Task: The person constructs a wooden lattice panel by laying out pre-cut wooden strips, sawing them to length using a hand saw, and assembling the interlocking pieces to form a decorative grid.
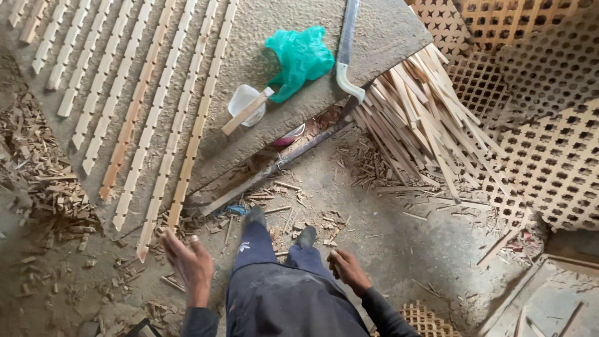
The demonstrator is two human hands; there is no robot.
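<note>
Left hand (187, 265) spread open, empty, just below the notched strips (156, 125); right hand (347, 269) loosely curled, holding nothing visible.

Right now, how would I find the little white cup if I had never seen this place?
Look at the big grey slab where rows of notched wooden strips lie. Near its lower edge, beside a crumpled green plastic bag, sits the white cup. It is the only round white container there, and a flat wooden stick rests across it.

notched wooden strip (161, 181) | pale, long, thin | flat on grey board, low end overhanging
</note>
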